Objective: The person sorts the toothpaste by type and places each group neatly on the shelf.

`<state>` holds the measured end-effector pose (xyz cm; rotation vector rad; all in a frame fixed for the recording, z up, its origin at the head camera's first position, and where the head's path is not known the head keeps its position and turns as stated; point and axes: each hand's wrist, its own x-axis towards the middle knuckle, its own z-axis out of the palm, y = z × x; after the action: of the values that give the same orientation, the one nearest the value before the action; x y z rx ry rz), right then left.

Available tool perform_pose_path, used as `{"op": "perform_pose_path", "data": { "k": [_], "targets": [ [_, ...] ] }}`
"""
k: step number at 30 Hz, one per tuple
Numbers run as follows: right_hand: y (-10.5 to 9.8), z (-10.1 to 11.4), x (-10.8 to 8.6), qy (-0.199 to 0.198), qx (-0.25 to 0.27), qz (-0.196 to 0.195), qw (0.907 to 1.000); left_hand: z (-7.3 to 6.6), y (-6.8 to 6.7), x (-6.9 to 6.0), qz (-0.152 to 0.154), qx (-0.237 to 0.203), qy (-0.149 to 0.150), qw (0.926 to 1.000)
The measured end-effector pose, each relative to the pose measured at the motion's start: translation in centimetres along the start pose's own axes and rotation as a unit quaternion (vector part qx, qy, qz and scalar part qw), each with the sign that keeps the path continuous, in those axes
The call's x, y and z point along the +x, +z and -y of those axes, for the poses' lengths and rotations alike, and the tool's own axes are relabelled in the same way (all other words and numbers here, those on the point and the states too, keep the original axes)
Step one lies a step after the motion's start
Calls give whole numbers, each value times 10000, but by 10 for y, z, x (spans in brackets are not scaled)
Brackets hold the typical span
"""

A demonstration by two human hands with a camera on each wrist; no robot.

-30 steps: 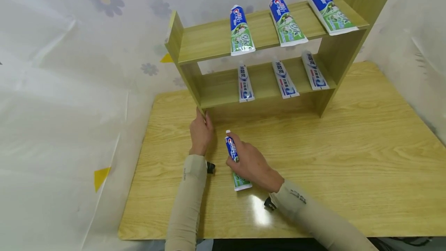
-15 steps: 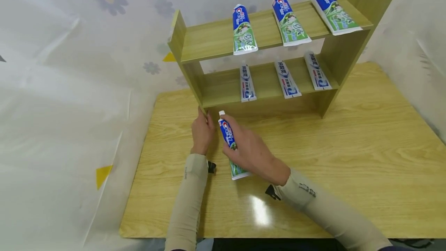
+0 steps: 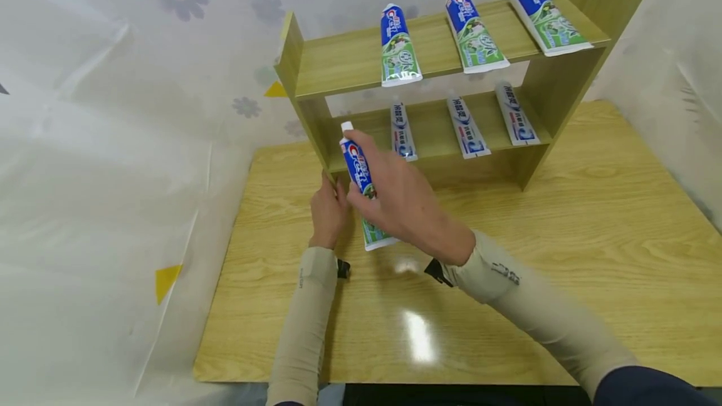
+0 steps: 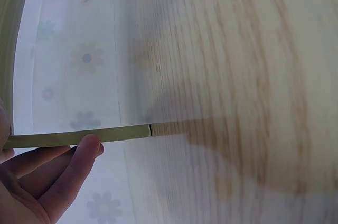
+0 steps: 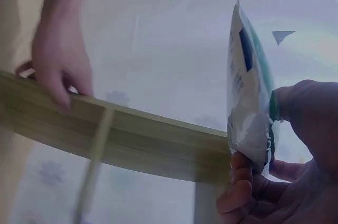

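Note:
My right hand (image 3: 412, 205) holds a blue and green Crest toothpaste tube (image 3: 356, 165), cap pointing up and away, in front of the lower shelf's left part. In the right wrist view the tube (image 5: 245, 92) sits between thumb and fingers. My left hand (image 3: 328, 215) grips the lower front of the left side panel of a wooden shelf rack (image 3: 338, 61). The left wrist view has the fingers (image 4: 74, 176) against the panel's edge (image 4: 119, 132). Three Crest tubes (image 3: 400, 49) lie on the top board. Three white toothpaste tubes (image 3: 467, 127) lie on the lower board, the left one partly hidden by my right hand.
The rack stands at the back of a wood-grain table (image 3: 564, 268). A pale flowered sheet (image 3: 225, 49) hangs behind and at the left. Left of the tubes, both boards have bare stretches.
My right hand has carried the Crest tube up from low over the table, forward and slightly left, to the lower shelf's front. My left hand keeps its grip on the panel.

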<state>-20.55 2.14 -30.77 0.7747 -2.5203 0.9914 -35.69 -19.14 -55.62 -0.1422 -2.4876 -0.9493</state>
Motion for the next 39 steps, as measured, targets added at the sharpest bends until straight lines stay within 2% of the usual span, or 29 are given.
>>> {"op": "perform_pose_path", "data": {
  "k": [4,5,7,12,19,21,24,25,26,27,28,29,31,32,34,35,36,39],
  "targets": [
    [-19,13,19,-356,-320,-172,9987,-5,-3,0,-66,-48,161,9998],
    [-24,16,24,-420,-379,-191,9982,1,1,1,-142,-54,245,9996],
    [-32,22,33,-502,-464,-216,9974,-19,-13,-3,-110,-11,319,9994],
    [-44,32,52,-427,-569,-160,9973,-29,-19,-5,-99,234,330,9991],
    [-53,35,75,-225,-664,-76,9975,-2,0,1,-163,229,287,9992],
    [-55,36,83,-197,-696,-27,9974,15,11,6,-230,300,331,9987],
    [-61,39,98,-57,-853,95,9963,18,13,7,-202,400,351,9984],
    [-63,40,103,12,-900,134,9958,7,5,4,-165,384,342,9985],
    [-65,41,108,91,-962,174,9952,3,2,2,-208,394,353,9984],
    [-68,42,113,176,-1017,208,9944,-12,-7,0,-170,339,301,9988],
    [-70,42,117,258,-1081,242,9935,-12,-7,-1,-162,346,292,9988],
    [-72,42,121,327,-1116,269,9929,-24,-17,-3,-153,319,280,9990],
    [-75,41,129,428,-1167,294,9918,-29,-19,-4,-159,314,284,9990],
    [-75,40,133,490,-1206,325,9910,-19,-12,0,-244,285,352,9987],
    [-76,39,140,631,-1233,411,9895,-9,-5,3,-259,225,428,9985],
    [-75,38,144,684,-1237,455,9889,-20,-12,1,-270,151,439,9986],
    [-74,38,147,737,-1241,510,9882,-19,-10,2,-290,90,451,9985],
    [-72,38,153,843,-1220,667,9867,-47,-31,-5,-215,-116,405,9989]
  ]
}}
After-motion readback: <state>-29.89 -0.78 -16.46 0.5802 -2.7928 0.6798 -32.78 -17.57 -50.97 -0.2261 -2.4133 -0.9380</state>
